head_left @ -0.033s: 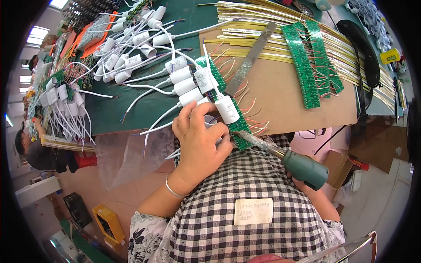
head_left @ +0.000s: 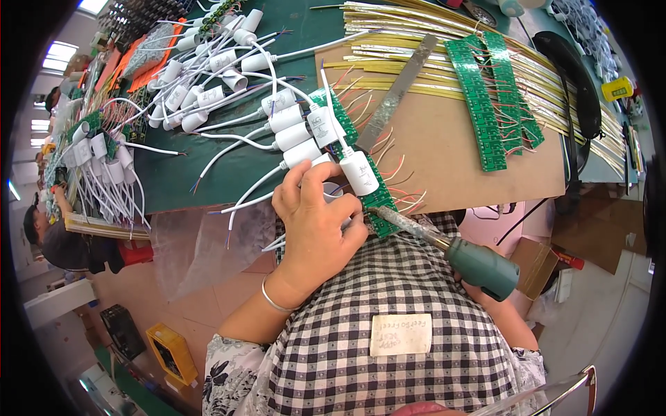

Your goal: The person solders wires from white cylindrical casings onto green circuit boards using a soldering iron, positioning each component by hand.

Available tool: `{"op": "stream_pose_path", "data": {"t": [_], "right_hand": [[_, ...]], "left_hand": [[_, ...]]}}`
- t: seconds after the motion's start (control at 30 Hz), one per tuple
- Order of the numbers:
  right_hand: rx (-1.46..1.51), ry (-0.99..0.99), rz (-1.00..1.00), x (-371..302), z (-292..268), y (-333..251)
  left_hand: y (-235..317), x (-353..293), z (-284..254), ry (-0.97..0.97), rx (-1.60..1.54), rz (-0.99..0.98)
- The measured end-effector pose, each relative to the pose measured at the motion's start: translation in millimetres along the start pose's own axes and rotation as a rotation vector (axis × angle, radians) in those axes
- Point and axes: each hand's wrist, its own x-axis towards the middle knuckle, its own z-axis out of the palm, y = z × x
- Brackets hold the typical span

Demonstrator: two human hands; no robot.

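My left hand [head_left: 316,225] is curled at the table's front edge, its fingers around a white plastic cylinder [head_left: 333,190] that is mostly hidden. Under it runs a strip of green circuit boards [head_left: 386,201] with thin red and white wires along its right side. Several white cylinders [head_left: 286,118] with white cables lie along this strip; another cylinder [head_left: 359,173] stands out just right of my fingers. My right hand [head_left: 479,283], largely hidden behind the green handle, grips a soldering iron [head_left: 482,267]. The iron's tip meets the strip's near end, beside my left thumb.
A steel ruler [head_left: 399,93] lies across brown board [head_left: 437,145]. Two green board strips [head_left: 479,104] rest at the right on yellowish metallic strips [head_left: 388,41]. A heap of white cylinders [head_left: 184,97] covers the table's far left. A black pouch [head_left: 569,76] lies far right.
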Motion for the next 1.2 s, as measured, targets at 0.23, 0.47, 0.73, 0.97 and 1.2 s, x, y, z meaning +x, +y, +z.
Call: {"op": "stream_pose_path", "data": {"t": [0.23,0.47,0.73,0.97,1.2], "right_hand": [[-0.074,-0.044,0.002,4.7,-4.0,-4.5],[0.452,0.280,0.057,6.4,13.2,-2.0],[0.496,0.482,-0.143,47.8,-13.9,-27.0],[-0.068,0.701,-0.545,105.1,-121.2,-78.9],[-0.122,0.955,-0.823,181.3,-217.1,-151.8]], "left_hand": [[-1.7,0.5,2.4,0.009,-0.001,0.010],[0.3,1.8,0.0,0.002,-0.005,0.012],[0.4,0.1,0.6,-0.001,-0.010,0.009],[1.5,1.0,-1.1,0.001,-0.009,0.018],[7.3,2.6,4.3,0.015,-0.026,0.025]]}}
